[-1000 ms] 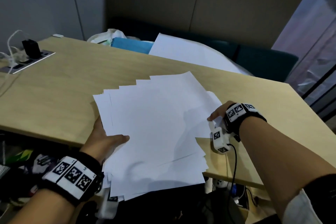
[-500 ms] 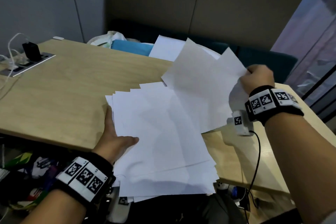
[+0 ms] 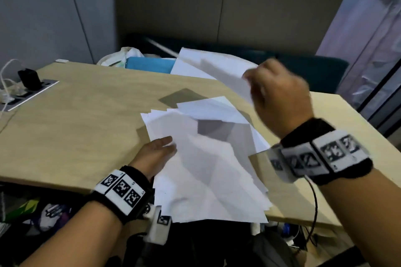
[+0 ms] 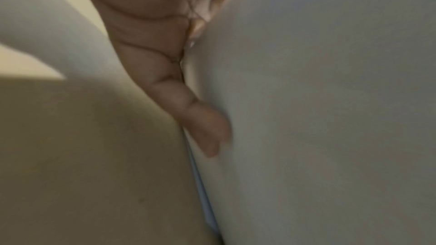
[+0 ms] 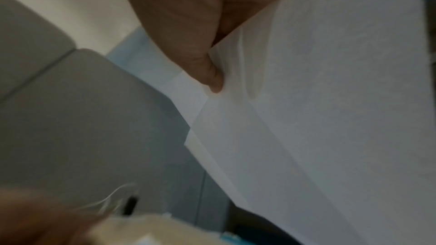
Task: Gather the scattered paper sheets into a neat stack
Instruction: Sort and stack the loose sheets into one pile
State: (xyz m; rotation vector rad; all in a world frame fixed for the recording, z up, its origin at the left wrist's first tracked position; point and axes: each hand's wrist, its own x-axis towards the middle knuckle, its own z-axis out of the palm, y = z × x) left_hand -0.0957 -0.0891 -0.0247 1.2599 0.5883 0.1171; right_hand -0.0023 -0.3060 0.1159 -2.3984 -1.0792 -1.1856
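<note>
A loose fan of white sheets (image 3: 208,169) lies on the wooden table (image 3: 76,125), its near end hanging past the front edge. My left hand (image 3: 156,154) grips the fan's left edge, thumb (image 4: 200,128) on top of the paper (image 4: 330,118); the other fingers are hidden beneath. My right hand (image 3: 280,97) is raised over the fan's far right part and pinches a few lifted sheets (image 3: 212,69). These reach back and left in the air and shade the fan. In the right wrist view the thumb (image 5: 200,53) presses on those sheets (image 5: 330,118).
A power strip (image 3: 28,91) with a black plug and white cables sits at the table's far left. Behind the table are a blue object (image 3: 149,65), a white bag (image 3: 121,56) and a dark sofa (image 3: 314,71). Cluttered items lie under the table's front edge.
My right hand took a few sheets from the fan's right side and lifted them up and back, then swung them left over the fan. My left hand kept its grip.
</note>
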